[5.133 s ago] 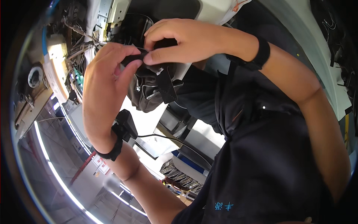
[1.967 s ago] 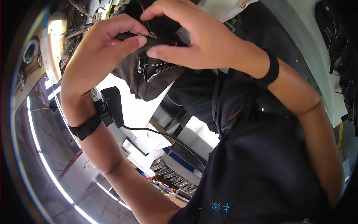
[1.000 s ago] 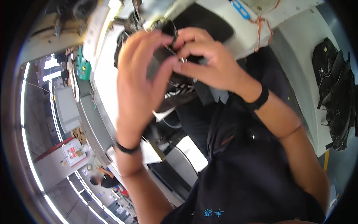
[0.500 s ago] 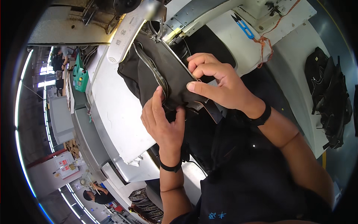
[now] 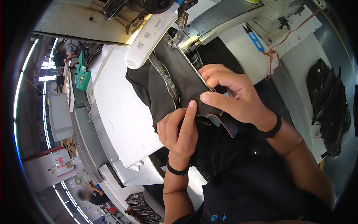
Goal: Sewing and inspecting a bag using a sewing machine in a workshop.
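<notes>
A dark grey cloth piece [image 5: 181,87] lies under the sewing machine head, with one metal zipper [image 5: 166,80] down its left part and another zipper [image 5: 192,67] along its right edge. My right hand [image 5: 238,95] is closed, pinching that right edge near the zipper's lower end between thumb and fingers. At the lower edge, my left hand [image 5: 179,128] holds the cloth, index finger laid on top and the other fingers curled; its thumb is hidden. The upper end of the right zipper reaches the presser foot [image 5: 170,43].
The sewing machine's white lamp arm [image 5: 151,39] overhangs the cloth. Blue thread snips [image 5: 254,39] on an orange cord lie at the upper right. A pile of dark garments [image 5: 328,108] is at far right. A green case [image 5: 82,72] stands at left; other people are in the background.
My left hand has moved right and closer to my right hand, its fingers now more curled on the cloth's lower edge. The whole view has shifted slightly; my right hand keeps its pinch.
</notes>
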`<state>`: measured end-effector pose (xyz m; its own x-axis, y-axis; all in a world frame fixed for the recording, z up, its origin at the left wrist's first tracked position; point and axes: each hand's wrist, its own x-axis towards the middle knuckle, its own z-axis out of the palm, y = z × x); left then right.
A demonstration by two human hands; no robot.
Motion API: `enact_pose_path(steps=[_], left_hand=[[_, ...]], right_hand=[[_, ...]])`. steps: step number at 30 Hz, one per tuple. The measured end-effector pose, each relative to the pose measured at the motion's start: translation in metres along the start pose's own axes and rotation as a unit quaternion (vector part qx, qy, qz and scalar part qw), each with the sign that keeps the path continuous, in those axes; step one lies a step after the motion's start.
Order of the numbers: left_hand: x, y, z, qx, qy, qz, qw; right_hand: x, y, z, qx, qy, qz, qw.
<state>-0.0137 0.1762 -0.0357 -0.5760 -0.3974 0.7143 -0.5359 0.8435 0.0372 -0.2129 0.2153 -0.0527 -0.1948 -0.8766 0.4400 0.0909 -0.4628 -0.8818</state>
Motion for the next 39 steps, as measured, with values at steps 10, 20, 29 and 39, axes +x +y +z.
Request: enact_pose_path(steps=[10, 20, 29, 39], left_hand=[[-0.005, 0.0, -0.004, -0.046, 0.004, -0.04, 0.998], [-0.002, -0.01, 0.011, -0.08, 0.043, -0.065, 0.994], [0.001, -0.01, 0.008, -0.095, 0.055, -0.103, 0.989], [0.007, -0.026, 0.021, -0.124, 0.065, -0.143, 0.98]], right_hand=[[0.002, -0.003, 0.001, -0.034, 0.017, 0.009, 0.999], [0.02, 0.008, -0.001, -0.048, 0.027, 0.013, 0.998], [0.027, 0.0, 0.001, -0.028, 0.028, 0.069, 0.997], [0.045, 0.009, 0.004, 0.005, 0.035, 0.101, 0.994]])
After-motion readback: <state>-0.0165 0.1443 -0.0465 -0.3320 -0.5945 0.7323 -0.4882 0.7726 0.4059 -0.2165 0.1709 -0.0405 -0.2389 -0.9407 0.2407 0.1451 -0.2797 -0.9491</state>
